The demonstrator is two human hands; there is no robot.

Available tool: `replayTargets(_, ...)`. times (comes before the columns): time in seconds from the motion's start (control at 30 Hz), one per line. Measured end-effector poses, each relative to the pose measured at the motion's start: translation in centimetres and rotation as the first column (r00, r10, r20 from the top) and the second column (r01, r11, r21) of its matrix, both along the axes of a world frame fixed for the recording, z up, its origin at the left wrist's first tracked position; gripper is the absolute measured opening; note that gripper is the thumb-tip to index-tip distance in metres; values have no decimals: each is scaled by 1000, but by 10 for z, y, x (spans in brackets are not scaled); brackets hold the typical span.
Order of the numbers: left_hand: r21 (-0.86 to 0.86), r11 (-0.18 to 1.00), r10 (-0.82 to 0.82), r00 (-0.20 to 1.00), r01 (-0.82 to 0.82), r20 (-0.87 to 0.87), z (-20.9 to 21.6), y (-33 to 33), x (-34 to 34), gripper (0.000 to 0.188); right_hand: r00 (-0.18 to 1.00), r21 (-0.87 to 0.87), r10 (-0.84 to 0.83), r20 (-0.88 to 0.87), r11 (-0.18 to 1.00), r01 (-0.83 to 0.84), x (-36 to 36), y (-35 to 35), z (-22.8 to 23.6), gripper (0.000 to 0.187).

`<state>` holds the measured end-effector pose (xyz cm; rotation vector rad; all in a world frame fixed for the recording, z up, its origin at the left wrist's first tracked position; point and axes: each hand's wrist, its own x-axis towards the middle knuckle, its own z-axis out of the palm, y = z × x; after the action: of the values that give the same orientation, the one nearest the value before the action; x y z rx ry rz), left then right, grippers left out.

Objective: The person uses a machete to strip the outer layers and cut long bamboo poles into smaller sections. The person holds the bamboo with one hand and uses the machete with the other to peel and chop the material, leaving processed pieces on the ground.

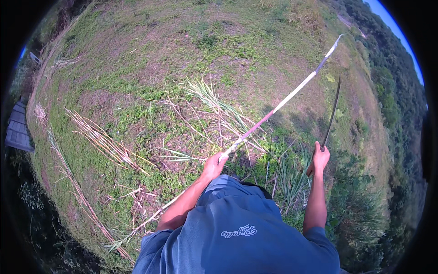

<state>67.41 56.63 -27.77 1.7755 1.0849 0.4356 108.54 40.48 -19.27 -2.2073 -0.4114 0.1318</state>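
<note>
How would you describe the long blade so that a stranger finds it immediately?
Right of the blue shirt, find the right hand. The long blade rises from it. Unlike the pale, banded stalk in the left hand, it is dark and slightly curved.

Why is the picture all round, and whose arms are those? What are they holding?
There's no robot here, just a person using two bare hands. The camera sits on their head and looks down, so you see their blue shirt from above. Its very wide lens bends straight edges and makes the picture look round.

The left hand grips a long, pale and pinkish stalk that points up and away. The right hand holds a long, dark blade by its handle. On the grassy ground lie a bundle of thin stalks on the left and a leafy green heap in the middle.
</note>
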Motion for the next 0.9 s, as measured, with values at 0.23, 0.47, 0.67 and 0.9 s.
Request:
replayTargets(0.23,108,989,-125,974,106,188,74,1,51,28,743,824,561,-366,566,-22,-139,99,16,22)
replayTargets(0.47,26,996,-87,972,83,219,35,-35,-11,37,684,808,587,-433,590,5,-99,133,31,18)
replayTargets(0.67,-117,966,186,935,-230,-302,-55,-117,-201,64,809,786,433,-397,616,57,5,182,116,21)
replayTargets(0.9,-191,977,-13,856,-100,-517,-87,-136,-237,53,893,717,445,-70,644,-265,227,155,176,29)
